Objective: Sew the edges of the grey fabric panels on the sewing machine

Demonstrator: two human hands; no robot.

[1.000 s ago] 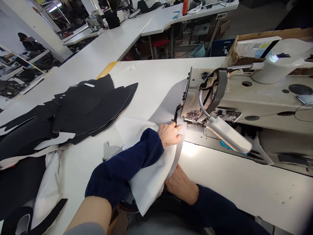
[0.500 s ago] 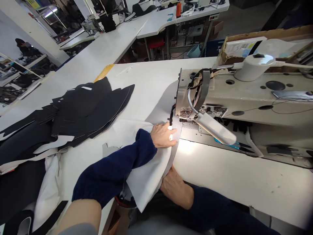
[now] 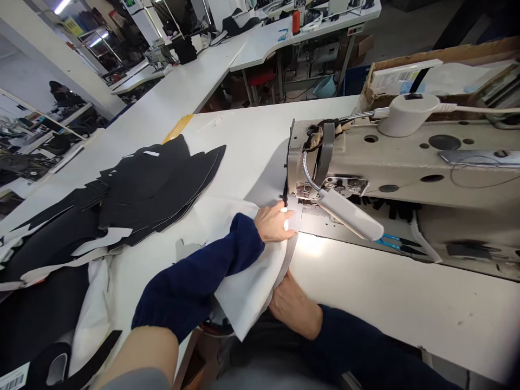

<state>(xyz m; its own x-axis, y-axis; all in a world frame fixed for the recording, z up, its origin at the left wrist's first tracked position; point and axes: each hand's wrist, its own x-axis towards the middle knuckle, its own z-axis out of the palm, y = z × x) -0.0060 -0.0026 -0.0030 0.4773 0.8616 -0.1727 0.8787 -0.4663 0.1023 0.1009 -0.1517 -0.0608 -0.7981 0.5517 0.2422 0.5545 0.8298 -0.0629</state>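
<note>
My left hand (image 3: 275, 222) rests on a white and grey fabric piece (image 3: 252, 287), fingers laid flat and pressing it down just in front of the needle of the sewing machine (image 3: 390, 162). My right hand (image 3: 293, 302) sits at the table's near edge under the hanging end of the same fabric, its fingers tucked beneath the cloth and hidden. Both arms wear dark blue sleeves. A gooseneck lamp (image 3: 345, 214) lights the spot beside the needle.
A stack of black cut pieces (image 3: 150, 181) lies on the white table (image 3: 365, 292) to the left, with more black and white cloth (image 3: 49, 281) at the near left. A cardboard box (image 3: 430, 70) stands behind the machine. Other work tables stand further back.
The view has shifted slightly. My left hand has stayed on the fabric by the needle, and my right hand has stayed under the fabric's near end.
</note>
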